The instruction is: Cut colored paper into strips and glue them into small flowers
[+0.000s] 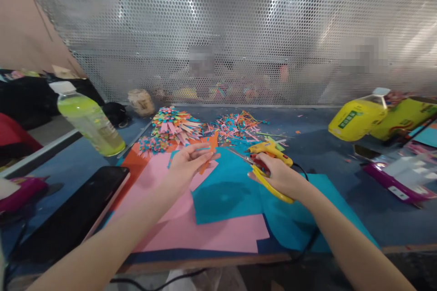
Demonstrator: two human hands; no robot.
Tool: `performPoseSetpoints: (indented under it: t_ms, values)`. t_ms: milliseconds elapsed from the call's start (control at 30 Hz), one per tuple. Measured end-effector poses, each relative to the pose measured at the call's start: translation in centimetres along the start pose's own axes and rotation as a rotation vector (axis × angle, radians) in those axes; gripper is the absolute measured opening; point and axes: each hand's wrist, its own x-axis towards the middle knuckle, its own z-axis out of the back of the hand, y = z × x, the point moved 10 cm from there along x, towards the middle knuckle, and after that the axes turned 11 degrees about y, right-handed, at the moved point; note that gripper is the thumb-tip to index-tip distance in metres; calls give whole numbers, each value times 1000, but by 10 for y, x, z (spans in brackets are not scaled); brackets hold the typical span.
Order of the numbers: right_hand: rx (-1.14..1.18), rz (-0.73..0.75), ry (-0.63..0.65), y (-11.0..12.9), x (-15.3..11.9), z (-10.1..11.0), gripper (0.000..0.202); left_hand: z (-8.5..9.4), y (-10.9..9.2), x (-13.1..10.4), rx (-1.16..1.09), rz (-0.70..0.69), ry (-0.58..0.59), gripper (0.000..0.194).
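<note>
My right hand (pixel 275 173) grips a pair of yellow-handled scissors (pixel 273 186), whose blades point up and left over the blue paper. Opposite the blade tips, my left hand (pixel 191 161) is closed in a pinch on a small piece of orange paper (pixel 204 168). Beneath both hands lie a cut blue sheet (pixel 225 195), a pink sheet (pixel 205 236) and an orange sheet (pixel 131 168). Another blue sheet (pixel 314 223) is under my right forearm. Just behind my right hand rests a yellow glue gun (pixel 269 148).
Colourful fringed paper pieces (pixel 175 125) and a heap of thin strips (pixel 239 127) lie at the back. A black phone (pixel 73 213) and a drink bottle (pixel 90 118) are left. Yellow bottles (pixel 357 118) and a purple box (pixel 396 182) are right. A perforated metal screen (pixel 239 32) stands behind.
</note>
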Motion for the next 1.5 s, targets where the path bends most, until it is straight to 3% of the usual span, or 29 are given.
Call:
performPoseSetpoints:
  t_ms: [433,1500]
  values:
    - [-19,-11,88,2,1,-13,44,-6,9,-2,51,50,42,41]
    - [-30,10,98,7,-2,-16,33,-15,17,-4,-47,80,33,38]
